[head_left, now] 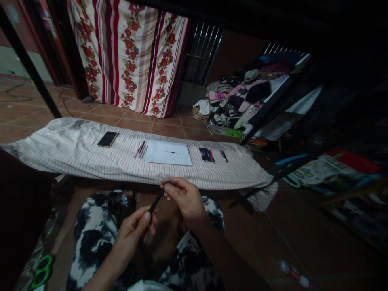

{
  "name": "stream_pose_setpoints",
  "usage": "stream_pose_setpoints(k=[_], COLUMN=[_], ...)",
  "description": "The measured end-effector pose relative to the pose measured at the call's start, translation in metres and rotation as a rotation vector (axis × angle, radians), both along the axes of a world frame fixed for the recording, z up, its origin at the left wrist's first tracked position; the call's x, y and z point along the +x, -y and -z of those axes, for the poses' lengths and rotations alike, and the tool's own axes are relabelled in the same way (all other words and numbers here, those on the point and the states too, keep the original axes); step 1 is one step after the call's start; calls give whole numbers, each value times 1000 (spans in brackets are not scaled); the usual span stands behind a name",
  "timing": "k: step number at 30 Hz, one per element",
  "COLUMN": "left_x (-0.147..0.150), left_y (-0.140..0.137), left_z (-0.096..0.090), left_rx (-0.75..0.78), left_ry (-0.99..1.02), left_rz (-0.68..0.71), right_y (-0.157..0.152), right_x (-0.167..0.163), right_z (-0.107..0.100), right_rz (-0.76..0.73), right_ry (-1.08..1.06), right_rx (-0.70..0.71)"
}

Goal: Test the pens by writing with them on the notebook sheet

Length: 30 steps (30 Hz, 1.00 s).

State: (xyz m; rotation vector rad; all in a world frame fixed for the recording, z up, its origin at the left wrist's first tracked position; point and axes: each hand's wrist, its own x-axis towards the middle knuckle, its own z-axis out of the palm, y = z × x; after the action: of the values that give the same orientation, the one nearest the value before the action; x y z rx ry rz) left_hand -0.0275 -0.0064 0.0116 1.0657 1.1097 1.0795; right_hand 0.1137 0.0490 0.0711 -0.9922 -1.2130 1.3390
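Above my lap, my left hand (135,228) is closed around the lower end of a black pen (157,200). The fingers of my right hand (185,199) pinch its upper end, so the pen slants between both hands. Whether a cap is on it, I cannot tell. Beyond my hands, a spiral sketchbook (157,155) lies open on the striped cloth, with a thin dark pen or brush (171,152) on its pale page. Several pens (141,150) rest left of the sketchbook. To its right lie a row of dark markers (207,155) and a small dark tool (224,156).
A phone (108,139) lies on the left of the cloth-covered table (75,155). Dark slanting bars (30,60) flank it. Behind are a flowered curtain (121,56) and a heap of clothes (236,97). A bottle (292,274) lies on the floor at lower right.
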Motion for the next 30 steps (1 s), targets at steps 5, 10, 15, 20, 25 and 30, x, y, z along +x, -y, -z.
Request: stream_pose_setpoints(k=[5,10,15,20,25,30], left_x=[4,3,5,10,16,25], left_y=[-7,-12,-14,-17,-20,-25], left_z=[8,19,28,27,26,30], left_rx=[26,8,27,91,298,332], left_ry=[62,134,202,108,-197,-293], left_rz=[-31,-15,-49,-8,-72,-114], right_y=[5,17,23,26,19,7], right_x=[5,6,9,13,13,12], right_z=[-1,-7,-14,-13,2,20], right_rz=[-50,-93,-74,-38,21,70], right_ry=[77,218,311,408,444,483], right_rx=[88,246,395,495,407,291])
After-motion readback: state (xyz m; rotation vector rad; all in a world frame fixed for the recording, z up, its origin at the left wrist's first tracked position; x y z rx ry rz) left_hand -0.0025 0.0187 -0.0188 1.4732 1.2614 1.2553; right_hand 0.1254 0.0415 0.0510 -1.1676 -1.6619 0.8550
